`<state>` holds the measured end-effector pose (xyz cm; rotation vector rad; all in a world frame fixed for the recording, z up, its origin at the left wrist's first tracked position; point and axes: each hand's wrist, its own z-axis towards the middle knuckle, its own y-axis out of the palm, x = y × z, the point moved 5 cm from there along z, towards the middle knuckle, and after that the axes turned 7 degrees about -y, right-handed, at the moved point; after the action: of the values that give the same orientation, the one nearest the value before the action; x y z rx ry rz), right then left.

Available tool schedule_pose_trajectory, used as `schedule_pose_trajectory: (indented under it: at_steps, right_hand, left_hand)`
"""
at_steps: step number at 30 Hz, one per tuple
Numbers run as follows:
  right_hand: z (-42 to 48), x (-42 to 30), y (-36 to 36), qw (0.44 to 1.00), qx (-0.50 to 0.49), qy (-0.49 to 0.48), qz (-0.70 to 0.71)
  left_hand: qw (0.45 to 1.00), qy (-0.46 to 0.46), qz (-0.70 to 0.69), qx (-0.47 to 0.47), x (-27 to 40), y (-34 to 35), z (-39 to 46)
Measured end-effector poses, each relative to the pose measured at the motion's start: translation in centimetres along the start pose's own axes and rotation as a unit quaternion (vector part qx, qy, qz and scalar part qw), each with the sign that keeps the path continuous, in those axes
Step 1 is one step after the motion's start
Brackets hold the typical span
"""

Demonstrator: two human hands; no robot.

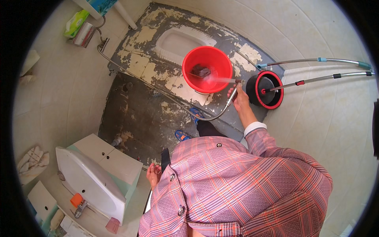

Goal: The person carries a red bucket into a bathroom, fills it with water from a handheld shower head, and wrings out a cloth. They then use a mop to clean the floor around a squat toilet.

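Note:
My right hand (239, 96) grips the handle of a spray nozzle (233, 95) on a flexible metal hose (154, 87). Water jets leftward from it into a red plastic bucket (219, 57), where a dark wet cloth (200, 71) lies in the water. The bucket stands on the worn raised floor, partly in front of a squat toilet (177, 41). Low at my left side, near the jacket's edge, my left hand (154, 175) hangs with bent fingers and nothing seen in it.
At the right wall, a black spin-mop bucket with a red rim (279, 102) holds a mop (300, 83); another pole (296, 61) leans behind. A white washbasin (88, 177) on a cabinet (118, 160) is at lower left. The hose crosses the floor step. A drain (128, 86) lies left.

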<state>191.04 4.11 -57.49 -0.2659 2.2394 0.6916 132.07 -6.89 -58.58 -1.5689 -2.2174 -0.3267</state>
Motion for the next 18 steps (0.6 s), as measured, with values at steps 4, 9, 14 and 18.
schedule_pose_trajectory:
  at_steps: [4, 9, 14, 18]
  right_hand:
    - [0.2, 0.2, 0.1, 1.000, 0.003, 0.000, -0.001]
    - [0.3, 0.1, 0.0, 1.000, 0.006, 0.000, -0.004]
    - [0.4, 0.2, 0.3, 1.000, 0.008, 0.004, -0.005]
    - [0.6, 0.1, 0.1, 1.000, -0.003, 0.001, -0.001]
  left_hand:
    - [1.000, 0.000, -0.002, 0.007, 0.1, 0.1, -0.2]
    - [1.000, -0.001, 0.010, 0.007, 0.7, 0.9, -1.0]
    - [0.998, 0.053, 0.021, -0.005, 1.8, 1.8, -2.2]
    - [0.998, 0.055, 0.005, -0.009, 1.6, 1.7, -2.1]
